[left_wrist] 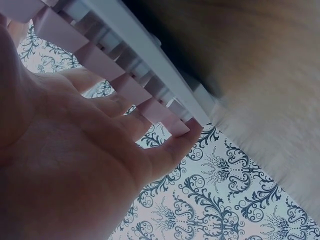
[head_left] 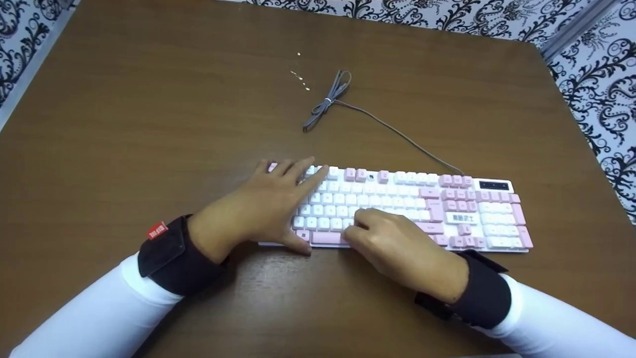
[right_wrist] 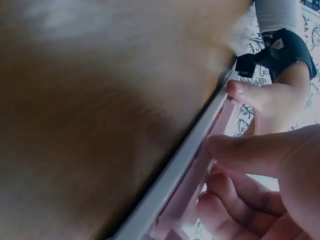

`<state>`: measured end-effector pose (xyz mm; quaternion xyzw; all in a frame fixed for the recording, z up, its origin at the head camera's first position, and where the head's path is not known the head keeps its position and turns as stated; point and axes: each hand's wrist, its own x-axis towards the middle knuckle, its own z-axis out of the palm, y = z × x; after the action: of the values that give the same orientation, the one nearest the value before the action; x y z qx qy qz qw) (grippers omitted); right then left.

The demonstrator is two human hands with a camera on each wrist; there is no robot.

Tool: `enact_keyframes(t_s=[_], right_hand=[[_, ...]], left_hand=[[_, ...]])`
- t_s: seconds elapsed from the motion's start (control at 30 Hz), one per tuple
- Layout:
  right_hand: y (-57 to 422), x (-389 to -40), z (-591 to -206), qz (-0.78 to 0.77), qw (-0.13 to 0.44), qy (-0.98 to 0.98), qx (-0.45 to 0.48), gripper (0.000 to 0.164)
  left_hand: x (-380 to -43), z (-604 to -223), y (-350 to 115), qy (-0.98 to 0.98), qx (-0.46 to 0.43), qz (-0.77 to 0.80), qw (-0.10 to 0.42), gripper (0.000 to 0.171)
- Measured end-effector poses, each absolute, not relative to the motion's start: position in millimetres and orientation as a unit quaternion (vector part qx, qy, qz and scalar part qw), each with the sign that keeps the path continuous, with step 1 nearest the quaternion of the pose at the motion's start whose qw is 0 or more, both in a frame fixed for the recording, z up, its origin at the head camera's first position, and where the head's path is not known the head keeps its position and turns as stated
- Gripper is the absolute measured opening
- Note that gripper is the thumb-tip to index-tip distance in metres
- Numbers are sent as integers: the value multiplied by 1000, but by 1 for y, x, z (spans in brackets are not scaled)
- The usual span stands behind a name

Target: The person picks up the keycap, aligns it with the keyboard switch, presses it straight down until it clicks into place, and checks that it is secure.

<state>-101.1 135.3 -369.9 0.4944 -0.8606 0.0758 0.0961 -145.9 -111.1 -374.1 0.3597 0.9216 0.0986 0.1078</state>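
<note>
A white and pink keyboard [head_left: 390,201] lies across the table [head_left: 164,124]. My left hand [head_left: 271,206] spreads over its left end, holding it with the thumb at the front edge and fingertips towards the back edge. In the left wrist view, a fingertip of the left hand [left_wrist: 90,145] bends onto the end of a row of pink keys [left_wrist: 110,67]. My right hand [head_left: 397,246] is curled at the long pink space bar [head_left: 325,238]. The right wrist view shows its thumb [right_wrist: 240,152] against the bar, with curled fingers on the other side; the fingertip contact is partly hidden.
From the keyboard's back edge a grey cable [head_left: 397,130] runs to a tied bundle [head_left: 319,110] farther back. Small light specks [head_left: 300,78] show on the tabletop left of the bundle. Black-and-white patterned paper [head_left: 596,104] surrounds the table's far and right edges.
</note>
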Motion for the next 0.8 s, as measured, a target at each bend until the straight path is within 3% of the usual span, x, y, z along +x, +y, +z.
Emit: enact_keyframes(t_s=[0.47, 0.67, 0.8], right_hand=[[136, -96, -375, 83, 88, -870, 478, 7], [134, -94, -375, 100, 79, -869, 478, 3], [134, -101, -370, 110, 83, -868, 477, 9]], left_hand=[[-142, -381, -112, 920, 364, 101, 101, 131], [-140, -386, -116, 919, 360, 107, 117, 134], [-143, -386, -120, 921, 346, 111, 141, 125]])
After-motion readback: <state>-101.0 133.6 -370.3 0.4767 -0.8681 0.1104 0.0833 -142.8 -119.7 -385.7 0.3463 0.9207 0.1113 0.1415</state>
